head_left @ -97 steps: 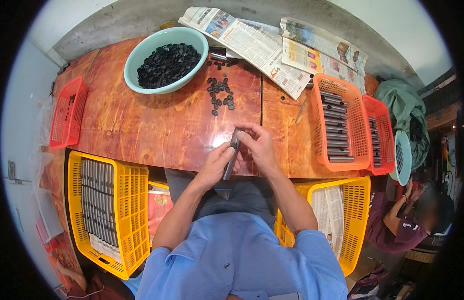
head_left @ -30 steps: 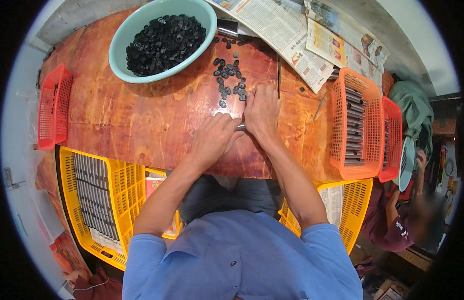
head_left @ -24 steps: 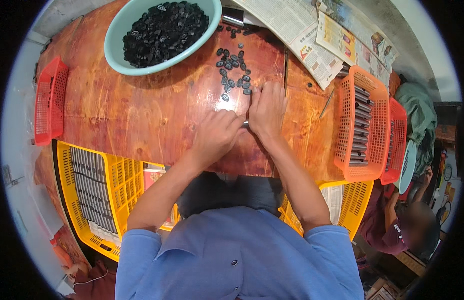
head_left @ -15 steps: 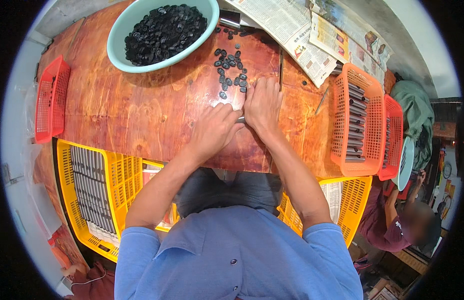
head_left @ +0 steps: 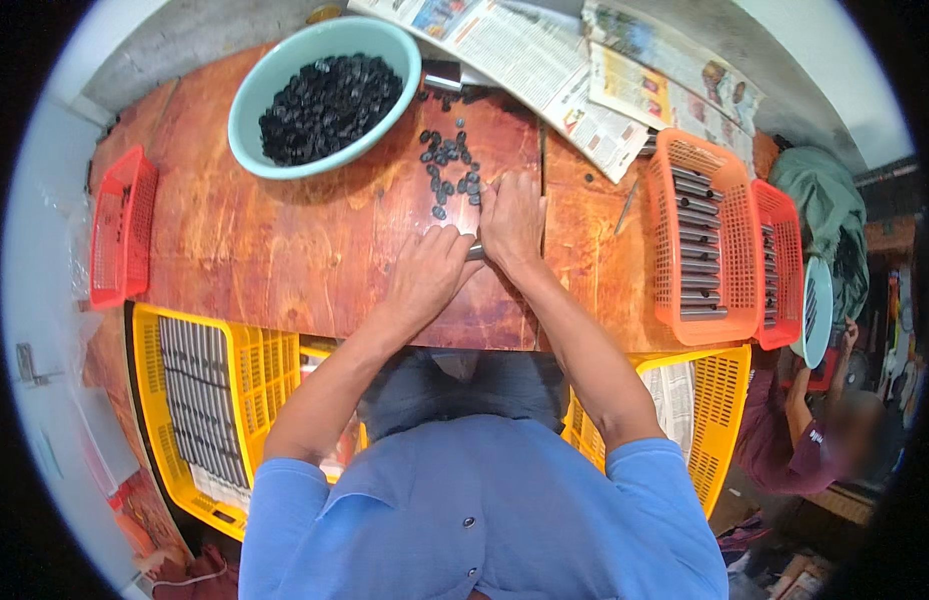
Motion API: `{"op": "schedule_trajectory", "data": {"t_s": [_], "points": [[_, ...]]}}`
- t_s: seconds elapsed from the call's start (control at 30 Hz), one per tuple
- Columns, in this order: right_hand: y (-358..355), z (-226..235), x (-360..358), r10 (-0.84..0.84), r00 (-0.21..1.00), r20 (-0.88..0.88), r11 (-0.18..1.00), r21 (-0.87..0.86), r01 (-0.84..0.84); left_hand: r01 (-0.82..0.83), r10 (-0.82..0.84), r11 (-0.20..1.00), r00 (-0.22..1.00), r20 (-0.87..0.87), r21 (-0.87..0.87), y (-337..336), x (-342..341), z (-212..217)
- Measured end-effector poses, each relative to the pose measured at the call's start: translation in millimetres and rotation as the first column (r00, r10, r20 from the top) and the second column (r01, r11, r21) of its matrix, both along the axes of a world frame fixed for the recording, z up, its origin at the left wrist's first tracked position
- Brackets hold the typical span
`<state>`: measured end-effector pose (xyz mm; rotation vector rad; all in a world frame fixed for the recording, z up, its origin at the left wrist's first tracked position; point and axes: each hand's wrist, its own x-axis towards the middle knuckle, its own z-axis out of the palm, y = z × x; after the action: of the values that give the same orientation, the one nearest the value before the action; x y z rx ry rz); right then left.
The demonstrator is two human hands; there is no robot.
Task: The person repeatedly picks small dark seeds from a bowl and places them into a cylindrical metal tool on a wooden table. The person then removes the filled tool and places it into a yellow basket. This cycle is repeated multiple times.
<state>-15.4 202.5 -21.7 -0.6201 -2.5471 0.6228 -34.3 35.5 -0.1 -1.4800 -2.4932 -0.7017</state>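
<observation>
Orange-brown wooden table (head_left: pixel 244 250), bare room on its left, left hand (head_left: pixel 424 272) and right hand (head_left: pixel 511 222) gripping 1 grey metal rod (head_left: pixel 474 253) between them, loose black caps (head_left: pixel 449 170) just beyond, teal bowl (head_left: pixel 274 75) far left, orange basket (head_left: pixel 699 240) at right edge.

A reddish wooden table (head_left: pixel 264 250) carries a pale green bowl (head_left: pixel 254 95) of black pieces far left, loose black pieces (head_left: pixel 449 165) beside it, newspapers (head_left: pixel 544 60) along the far edge, and orange baskets (head_left: pixel 699 240) (holding grey tubes) right.
</observation>
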Motion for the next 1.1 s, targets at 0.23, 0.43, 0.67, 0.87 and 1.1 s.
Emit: {"op": "schedule_trajectory", "data": {"t_s": [0.23,0.43,0.67,0.87,1.1], "points": [[11.7,-3.2,11.0,-0.250,0.889,-0.382,0.815,-0.580,-0.020,-0.192,0.128,0.950,0.959,0.254,0.246,10.0,-4.8,6.5],[11.2,-9.0,12.3,-0.153,0.911,-0.382,0.861,-0.504,-0.067,-0.572,-0.306,0.806,-0.178,0.935,0.155,-10.7,6.0,30.2],[10.0,-10.6,11.6,-0.154,0.888,-0.432,0.886,-0.459,-0.070,-0.551,-0.361,0.808,-0.182,0.915,0.209,-11.8,24.2,22.8],[11.7,-11.4,11.2,-0.151,0.895,-0.421,0.878,-0.473,-0.075,-0.578,-0.375,0.789,-0.184,0.909,0.208,0.3,29.1,16.9],[11.7,-8.3,13.4,-0.146,0.915,-0.376,0.846,-0.527,-0.082,-0.523,-0.336,0.815,-0.077,0.939,0.249,4.9,33.0,18.2]]}}
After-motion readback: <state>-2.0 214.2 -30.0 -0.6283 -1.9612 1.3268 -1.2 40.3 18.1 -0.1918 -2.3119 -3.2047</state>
